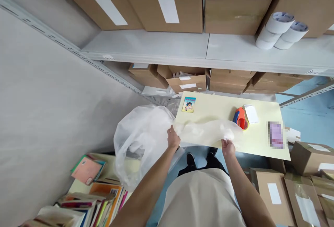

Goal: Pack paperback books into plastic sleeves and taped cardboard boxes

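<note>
Both hands grip a clear plastic bag at the table's edge.
Left hand and right hand clamp its film, stretched over the pale yellow table near a tape dispenser.

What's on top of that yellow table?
A small picture book, a tape dispenser, a white pad and a clear plastic sheet held by the left hand and right hand. Anything beneath the plastic is hidden.

Left forearm runs toward 1 o'clock, right forearm toward 11 o'clock; left hand and right hand clenched, apart.
</note>
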